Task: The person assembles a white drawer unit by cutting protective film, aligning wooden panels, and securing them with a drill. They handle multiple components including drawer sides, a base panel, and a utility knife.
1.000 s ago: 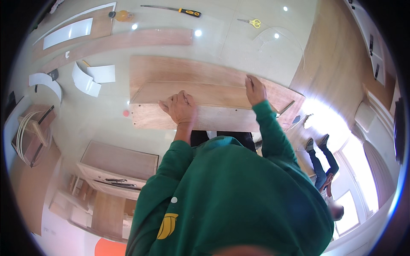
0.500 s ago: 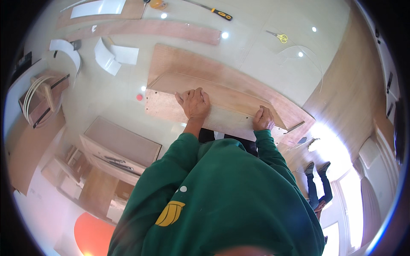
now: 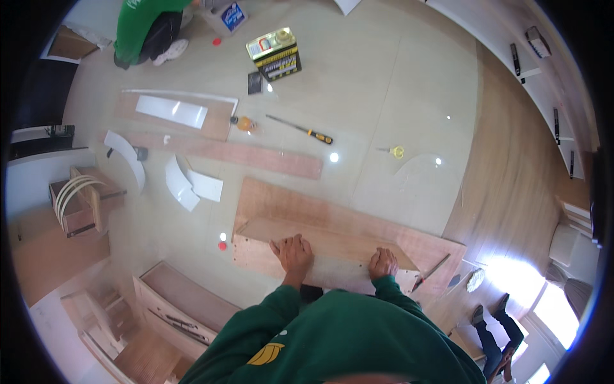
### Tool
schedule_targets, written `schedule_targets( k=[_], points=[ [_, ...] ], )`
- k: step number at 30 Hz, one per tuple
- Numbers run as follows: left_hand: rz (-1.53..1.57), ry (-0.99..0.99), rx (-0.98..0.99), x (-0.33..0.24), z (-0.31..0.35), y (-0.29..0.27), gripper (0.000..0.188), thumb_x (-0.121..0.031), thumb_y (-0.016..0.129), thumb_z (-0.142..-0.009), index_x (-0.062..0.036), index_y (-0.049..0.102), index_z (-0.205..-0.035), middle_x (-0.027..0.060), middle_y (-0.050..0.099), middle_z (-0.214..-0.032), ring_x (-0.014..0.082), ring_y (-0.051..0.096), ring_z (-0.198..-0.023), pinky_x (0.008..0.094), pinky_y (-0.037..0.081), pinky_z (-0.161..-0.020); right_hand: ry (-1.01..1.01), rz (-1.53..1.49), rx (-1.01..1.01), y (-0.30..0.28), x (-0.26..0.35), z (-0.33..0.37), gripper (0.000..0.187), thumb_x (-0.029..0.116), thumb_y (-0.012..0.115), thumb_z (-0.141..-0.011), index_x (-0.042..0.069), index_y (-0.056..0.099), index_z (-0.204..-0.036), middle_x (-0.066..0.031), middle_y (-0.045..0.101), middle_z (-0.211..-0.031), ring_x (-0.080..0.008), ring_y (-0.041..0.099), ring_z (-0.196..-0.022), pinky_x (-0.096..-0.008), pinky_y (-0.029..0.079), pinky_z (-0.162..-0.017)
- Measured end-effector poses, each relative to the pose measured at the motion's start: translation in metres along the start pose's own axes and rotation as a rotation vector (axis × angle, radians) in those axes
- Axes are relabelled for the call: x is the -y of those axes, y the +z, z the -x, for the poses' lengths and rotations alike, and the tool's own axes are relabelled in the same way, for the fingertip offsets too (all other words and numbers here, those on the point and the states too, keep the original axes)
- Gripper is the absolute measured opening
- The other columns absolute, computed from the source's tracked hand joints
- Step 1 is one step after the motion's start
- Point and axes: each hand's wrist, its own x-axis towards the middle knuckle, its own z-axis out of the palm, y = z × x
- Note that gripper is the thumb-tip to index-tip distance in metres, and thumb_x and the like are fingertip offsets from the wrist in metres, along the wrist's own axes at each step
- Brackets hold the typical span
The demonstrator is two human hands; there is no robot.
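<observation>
A long, low box of bare wood (image 3: 339,274) lies in front of me with its near board facing me. Its upper edge is under both hands. My left hand (image 3: 294,256) is curled over that edge left of the middle, thumb out to the side. Toward the box's right end, my right hand (image 3: 383,264) has its fingers closed over the same edge. A larger plywood sheet (image 3: 281,195) shows beyond the box and past its right end. On the sheet's right part lies a thin dark strip (image 3: 435,269).
Beyond lie a plywood strip (image 3: 256,159), white curved pieces (image 3: 181,185), a long tool with a black-yellow handle (image 3: 320,137), yellow scissors (image 3: 397,152) and a metal can (image 3: 275,48). A wooden drawer unit (image 3: 192,301) stands left. A person in green (image 3: 137,29) crouches far left; another person's legs (image 3: 489,339) show right.
My view has tilted up, so the floor things sit lower in the picture. The crouching person and the metal can have come into view. Both hands remain on the box's edge.
</observation>
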Motion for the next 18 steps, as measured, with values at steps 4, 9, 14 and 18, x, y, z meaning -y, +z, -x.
schedule_targets(
  k=[4, 9, 14, 18],
  points=[
    [0.018, -0.037, 0.053, -0.004, -0.005, -0.005, 0.029, -0.027, 0.049, -0.089, -0.0091, 0.069, -0.102, 0.0080, 0.069, -0.096, 0.0292, 0.052, -0.110, 0.0598, 0.007, -0.115, 0.007, 0.004, 0.000, -0.001, 0.002, -0.001, 0.020, 0.016, 0.052, -0.086, 0.002, 0.066, -0.093, -0.0168, 0.065, -0.088, -0.0370, 0.061, -0.083, -0.0472, 0.048, -0.076],
    [0.032, -0.031, 0.051, -0.004, -0.005, -0.006, 0.029, -0.027, 0.049, -0.090, -0.0102, 0.068, -0.102, 0.0079, 0.069, -0.096, 0.0295, 0.052, -0.110, 0.0594, 0.006, -0.115, 0.020, -0.008, -0.019, 0.003, 0.000, -0.001, 0.020, 0.016, 0.052, -0.086, 0.003, 0.066, -0.091, -0.0161, 0.065, -0.086, -0.0374, 0.061, -0.081, -0.0471, 0.048, -0.075],
    [0.049, -0.035, 0.052, -0.003, -0.002, -0.007, 0.028, -0.027, 0.049, -0.089, -0.0109, 0.068, -0.103, 0.0082, 0.069, -0.096, 0.0294, 0.052, -0.109, 0.0591, 0.007, -0.115, 0.119, 0.010, 0.100, -0.002, 0.006, -0.004, 0.022, 0.022, 0.056, -0.087, 0.003, 0.067, -0.089, -0.0156, 0.066, -0.086, -0.0366, 0.063, -0.080, -0.0470, 0.049, -0.073],
    [0.060, -0.031, 0.048, -0.004, -0.001, -0.010, 0.029, -0.028, 0.049, -0.090, -0.0107, 0.068, -0.103, 0.0085, 0.069, -0.097, 0.0297, 0.052, -0.110, 0.0592, 0.007, -0.115, 0.308, -0.128, 0.197, 0.029, -0.011, -0.034, 0.031, 0.032, 0.062, -0.088, 0.002, 0.067, -0.089, -0.0147, 0.069, -0.082, -0.0279, 0.066, -0.079, -0.0410, 0.051, -0.070]
  ],
)
